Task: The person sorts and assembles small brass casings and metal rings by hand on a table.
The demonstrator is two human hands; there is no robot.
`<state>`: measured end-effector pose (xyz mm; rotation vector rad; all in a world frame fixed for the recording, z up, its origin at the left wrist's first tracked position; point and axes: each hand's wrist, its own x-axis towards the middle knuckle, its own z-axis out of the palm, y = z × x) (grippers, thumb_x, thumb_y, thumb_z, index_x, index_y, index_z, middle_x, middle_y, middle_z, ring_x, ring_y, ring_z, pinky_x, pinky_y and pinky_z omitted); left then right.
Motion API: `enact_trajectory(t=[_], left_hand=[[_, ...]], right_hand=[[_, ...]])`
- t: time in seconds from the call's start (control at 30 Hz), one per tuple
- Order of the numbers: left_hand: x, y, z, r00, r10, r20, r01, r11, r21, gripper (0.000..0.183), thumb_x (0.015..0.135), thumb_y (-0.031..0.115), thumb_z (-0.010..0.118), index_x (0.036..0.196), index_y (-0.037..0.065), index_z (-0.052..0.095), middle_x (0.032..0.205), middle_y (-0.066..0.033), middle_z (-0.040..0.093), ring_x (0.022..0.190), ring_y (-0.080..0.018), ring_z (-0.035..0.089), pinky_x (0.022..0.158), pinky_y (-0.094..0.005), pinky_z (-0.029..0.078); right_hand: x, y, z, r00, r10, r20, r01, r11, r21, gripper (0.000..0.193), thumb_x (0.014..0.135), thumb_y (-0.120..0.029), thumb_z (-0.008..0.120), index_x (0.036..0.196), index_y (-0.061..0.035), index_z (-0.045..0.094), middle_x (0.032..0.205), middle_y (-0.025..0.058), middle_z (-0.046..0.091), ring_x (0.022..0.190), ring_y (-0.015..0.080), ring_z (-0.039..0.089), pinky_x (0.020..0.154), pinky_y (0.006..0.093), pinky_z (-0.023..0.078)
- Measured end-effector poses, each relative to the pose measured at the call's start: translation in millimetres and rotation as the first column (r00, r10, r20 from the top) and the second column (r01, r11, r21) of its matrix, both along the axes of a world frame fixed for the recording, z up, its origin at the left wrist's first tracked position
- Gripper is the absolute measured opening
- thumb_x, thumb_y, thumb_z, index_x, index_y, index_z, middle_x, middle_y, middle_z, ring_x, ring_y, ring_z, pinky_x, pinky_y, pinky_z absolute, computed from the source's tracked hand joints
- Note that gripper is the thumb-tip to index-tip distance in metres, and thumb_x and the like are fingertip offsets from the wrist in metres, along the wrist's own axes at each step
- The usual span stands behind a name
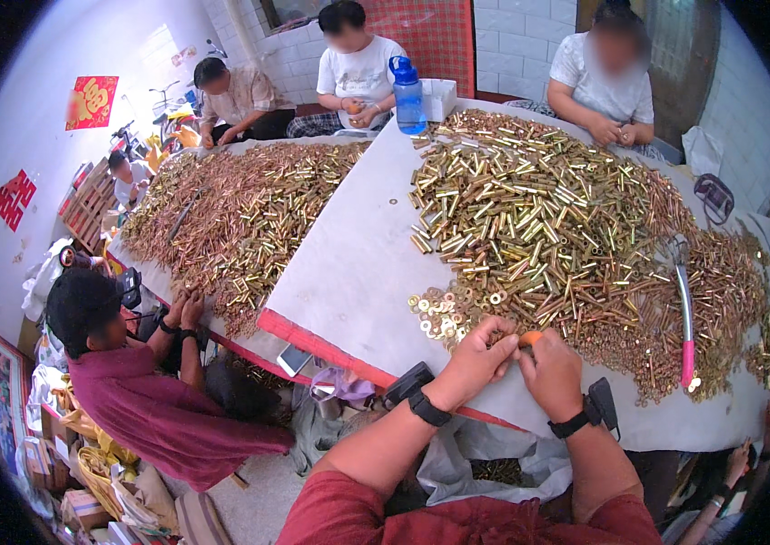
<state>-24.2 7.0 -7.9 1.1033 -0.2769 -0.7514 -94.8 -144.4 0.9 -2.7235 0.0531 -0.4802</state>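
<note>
My left hand (480, 359) and my right hand (552, 371) meet over the near edge of the heap, fingers curled and pinched together. Between them shows a small orange piece (530, 338), at the right hand's fingertips; whether it is a finger cover or something held, I cannot tell. What the fingers grip is too small and hidden to name. Just beyond lies a big pile of brass-coloured metal sleeves (530, 218). Flat shiny washers (437, 318) are gathered left of my hands. Small nut-like rings (585, 350) spread along the pile's near side.
A hammer (685, 318) with a red grip lies on the right. A blue bottle (410, 100) stands at the far corner. Below my arms hangs an open white sack (457, 454) with metal parts inside. Several people work around the tables; one in maroon (158, 391) sits left.
</note>
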Motion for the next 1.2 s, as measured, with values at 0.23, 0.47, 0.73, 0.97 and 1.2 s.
enact_trajectory(t=[0.23, 0.47, 0.73, 0.97, 1.2], left_hand=[[4.9, 0.6, -4.0, 0.994, 0.019, 0.111, -0.028, 0.997, 0.073, 0.012, 0.098, 0.018, 0.056, 0.105, 0.009, 0.052, 0.08, 0.001, 0.058, 0.056, -0.0043, 0.045, 0.048, -0.0186, 0.035], [3.1, -0.3, -15.5, 0.855, -0.029, 0.518, -0.084, 0.977, 0.194, 0.012, 0.093, 0.014, 0.061, 0.097, 0.004, 0.055, 0.076, -0.0048, 0.058, 0.065, -0.0128, 0.054, 0.058, -0.0285, 0.044], [-16.9, 8.2, 5.5, 0.596, -0.12, 0.794, -0.112, 0.967, 0.23, 0.016, 0.086, 0.011, 0.063, 0.096, 0.001, 0.055, 0.085, -0.0176, 0.06, 0.082, -0.036, 0.06, 0.072, -0.0397, 0.048], [-49.8, 35.8, 8.3, 0.602, -0.215, 0.769, -0.028, 0.957, 0.289, 0.015, 0.088, 0.01, 0.064, 0.099, 0.002, 0.058, 0.083, -0.0136, 0.061, 0.076, -0.0228, 0.061, 0.07, -0.0336, 0.048], [-81.2, 45.9, 3.0, 0.686, -0.216, 0.695, 0.085, 0.972, 0.218, 0.014, 0.088, 0.012, 0.064, 0.096, 0.001, 0.058, 0.075, -0.0127, 0.062, 0.068, -0.0223, 0.06, 0.065, -0.0337, 0.048]], right_hand=[[1.6, -1.4, -7.2, 0.997, 0.047, 0.065, -0.056, 0.989, 0.134, 0.018, 0.078, -0.014, 0.07, 0.092, -0.0059, 0.063, 0.083, 0.0118, 0.06, 0.075, 0.0293, 0.061, 0.066, 0.0394, 0.048], [-0.8, -24.2, -20.2, 1.0, 0.02, -0.01, 0.002, 0.398, 0.918, 0.011, 0.087, -0.004, 0.062, 0.098, -0.0045, 0.059, 0.08, 0.0014, 0.06, 0.066, 0.009, 0.056, 0.061, 0.0224, 0.045], [-29.6, -17.7, -0.9, 0.992, 0.116, -0.042, 0.019, 0.198, 0.98, 0.014, 0.092, -0.009, 0.061, 0.105, -0.0039, 0.06, 0.081, 0.0012, 0.061, 0.068, 0.0074, 0.058, 0.059, 0.0207, 0.047], [-71.0, 5.3, 8.2, 0.968, 0.191, -0.162, 0.117, 0.228, 0.967, 0.016, 0.094, -0.012, 0.059, 0.107, -0.0028, 0.061, 0.079, 0.0022, 0.062, 0.065, 0.0075, 0.057, 0.058, 0.0212, 0.048], [-122.0, 40.0, 11.4, 0.996, 0.025, -0.087, 0.069, 0.416, 0.907, 0.021, 0.092, -0.007, 0.06, 0.113, -0.0015, 0.058, 0.087, 0.0029, 0.063, 0.071, 0.0081, 0.059, 0.063, 0.0218, 0.049]])
